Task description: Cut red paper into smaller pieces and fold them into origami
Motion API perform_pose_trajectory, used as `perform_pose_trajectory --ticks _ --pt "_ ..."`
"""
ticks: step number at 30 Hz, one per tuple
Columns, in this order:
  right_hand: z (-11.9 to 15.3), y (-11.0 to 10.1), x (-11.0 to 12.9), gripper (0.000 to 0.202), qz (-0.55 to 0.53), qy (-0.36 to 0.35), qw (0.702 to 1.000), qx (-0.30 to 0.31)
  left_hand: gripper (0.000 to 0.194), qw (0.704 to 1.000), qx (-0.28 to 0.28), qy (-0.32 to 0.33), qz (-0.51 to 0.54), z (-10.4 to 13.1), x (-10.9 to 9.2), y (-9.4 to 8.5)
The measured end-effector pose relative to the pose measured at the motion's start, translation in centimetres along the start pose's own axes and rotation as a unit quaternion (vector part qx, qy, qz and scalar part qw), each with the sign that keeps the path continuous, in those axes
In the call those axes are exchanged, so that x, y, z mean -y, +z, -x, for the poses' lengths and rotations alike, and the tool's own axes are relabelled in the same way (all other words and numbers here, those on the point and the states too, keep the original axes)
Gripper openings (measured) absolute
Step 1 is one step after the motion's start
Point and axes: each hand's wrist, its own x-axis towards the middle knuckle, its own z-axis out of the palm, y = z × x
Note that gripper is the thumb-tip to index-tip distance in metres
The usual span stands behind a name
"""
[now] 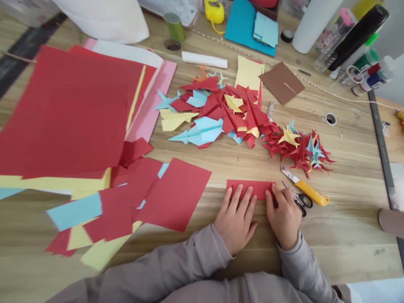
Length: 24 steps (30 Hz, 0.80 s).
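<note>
A narrow folded strip of red paper (259, 189) lies on the wooden table in front of me. My left hand (236, 219) rests on its left part, fingers spread flat. At the strip's right end, my right hand (284, 214) pinches the paper's edge between thumb and curled index finger. Just right of that hand lie black scissors (303, 201), partly hidden by it, and a yellow-handled cutter (311, 192). Left of my hands is a flat red sheet (176, 195), on top of other cut pieces.
Folded paper planes (217, 111) are heaped beyond my hands, with small folded stars (299, 147) to their right. Large red sheets (78, 109) cover the left side. A brown square (282, 83), a tape roll (330, 119) and several bottles stand or lie toward the back right.
</note>
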Motion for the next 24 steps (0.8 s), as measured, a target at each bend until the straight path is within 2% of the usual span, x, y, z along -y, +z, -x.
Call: perform_pose_trajectory --ticks 12,20,24 --pt "-0.17 0.03 0.27 0.031 0.034 -0.007 0.999 -0.009 0.067 1.0 0.011 0.005 -0.009 0.13 0.15 0.81" --pt "-0.01 0.14 0.62 0.044 0.089 -0.029 0.996 0.002 0.068 0.999 0.044 0.006 -0.024 -0.39 0.1 0.14" --pt "0.03 0.13 0.84 0.044 0.12 -0.037 0.992 0.006 0.07 0.999 0.037 0.009 -0.025 -0.54 0.22 0.27"
